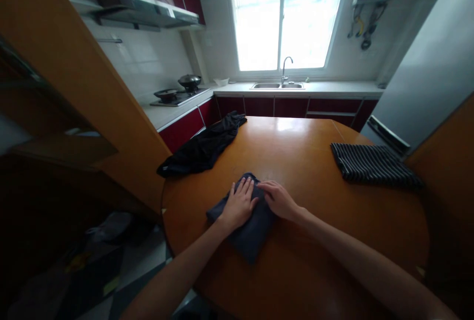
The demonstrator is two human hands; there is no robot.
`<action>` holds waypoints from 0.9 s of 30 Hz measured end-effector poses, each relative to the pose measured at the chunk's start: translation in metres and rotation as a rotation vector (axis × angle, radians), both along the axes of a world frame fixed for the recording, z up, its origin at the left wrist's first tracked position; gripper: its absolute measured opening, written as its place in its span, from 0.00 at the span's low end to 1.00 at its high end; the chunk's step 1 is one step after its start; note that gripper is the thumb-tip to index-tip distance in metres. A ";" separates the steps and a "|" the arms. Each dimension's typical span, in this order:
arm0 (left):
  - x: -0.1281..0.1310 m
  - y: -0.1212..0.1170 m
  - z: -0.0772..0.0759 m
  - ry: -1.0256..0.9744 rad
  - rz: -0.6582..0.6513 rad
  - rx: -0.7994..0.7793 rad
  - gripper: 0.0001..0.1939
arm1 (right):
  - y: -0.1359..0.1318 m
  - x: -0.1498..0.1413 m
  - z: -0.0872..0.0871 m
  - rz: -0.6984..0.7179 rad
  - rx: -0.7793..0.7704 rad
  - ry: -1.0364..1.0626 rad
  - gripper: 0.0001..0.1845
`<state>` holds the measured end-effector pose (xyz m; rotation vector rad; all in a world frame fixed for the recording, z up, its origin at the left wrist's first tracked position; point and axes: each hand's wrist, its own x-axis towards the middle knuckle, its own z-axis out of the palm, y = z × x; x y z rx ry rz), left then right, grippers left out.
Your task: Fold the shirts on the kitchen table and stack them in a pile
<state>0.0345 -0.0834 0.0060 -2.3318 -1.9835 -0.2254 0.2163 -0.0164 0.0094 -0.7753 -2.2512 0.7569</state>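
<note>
A dark blue-grey folded garment (252,238) lies on the wooden table in front of me, one corner pointing toward my body. Its exact kind is hidden by the folds. My left hand (240,206) rests flat on top of it, fingers stretched forward and slightly apart. At the garment's right edge is my right hand (278,200), its loosely bent fingers touching the cloth and pointing left, with the thumb below them. Neither hand lifts the cloth off the tabletop.
The rounded wooden table (296,152) holds a crumpled black garment (207,144) at the far left and a black-and-white striped folded cloth (372,164) at the right. Beyond stand a counter with a sink (267,86), a stove with pans (189,82) and a fridge (425,68).
</note>
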 end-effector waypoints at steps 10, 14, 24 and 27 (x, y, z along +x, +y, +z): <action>0.018 -0.024 0.012 -0.032 -0.099 -0.071 0.30 | 0.022 -0.012 -0.010 -0.192 0.057 -0.346 0.22; 0.043 -0.067 0.022 -0.096 -0.208 -0.137 0.35 | 0.035 -0.016 0.010 -0.224 -0.174 -0.440 0.14; 0.052 -0.105 -0.001 0.040 -0.209 -0.185 0.33 | 0.052 -0.016 0.026 -0.114 -0.646 -0.463 0.07; 0.043 -0.101 -0.002 0.056 -0.241 -0.201 0.32 | 0.049 -0.004 0.029 -0.074 -0.814 -0.380 0.07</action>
